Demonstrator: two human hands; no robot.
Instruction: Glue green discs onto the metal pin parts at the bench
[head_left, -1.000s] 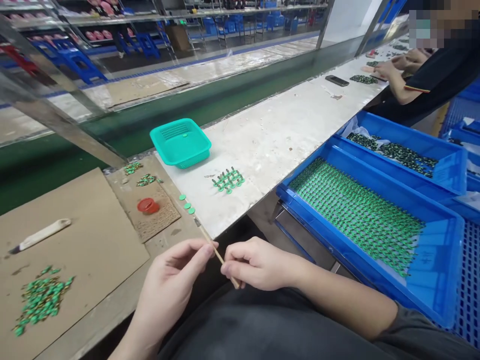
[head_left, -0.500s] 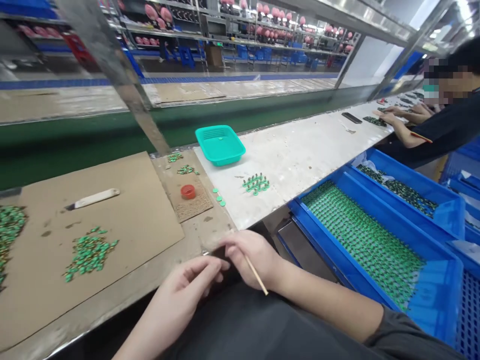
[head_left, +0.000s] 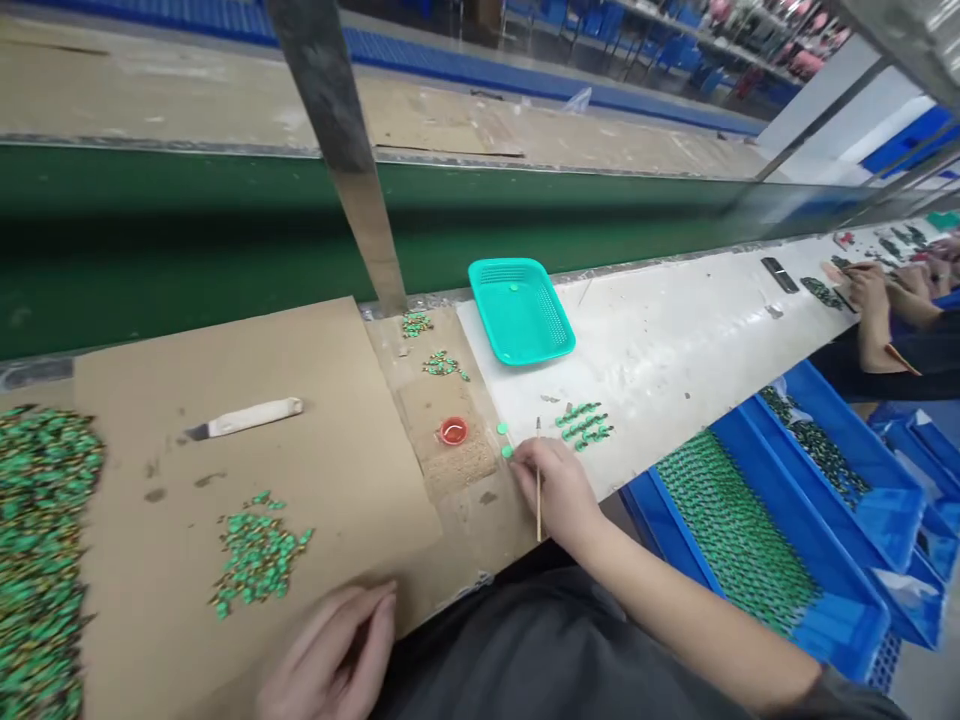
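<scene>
Desk with a long, whitish, worn top stretches away ahead of the right grip and off to its right. Beside the desk, also to that grip's right, sits a blue plastic bin lined with rows of small green pieces. A flat brown cardboard sheet lies left of the right grip; at its near edge is the left grip, fingers loosely curled, and I cannot tell whether they hold anything. Beyond the right grip stands a shallow teal plastic basket.

Closed around a slim pale wooden stick with a dark tip, the right grip has thumb and finger drawn narrow. The stick looks light and stiff, likely to roll; mid-shaft seems the best hold, clear of the tip. Left of this grip is a small round red cup.

Smallest, a flat round green disc lies right at the right fingertips, pinched or merely touched, I cannot tell. It is probably very light and rather slippery, best taken by its rim.
</scene>
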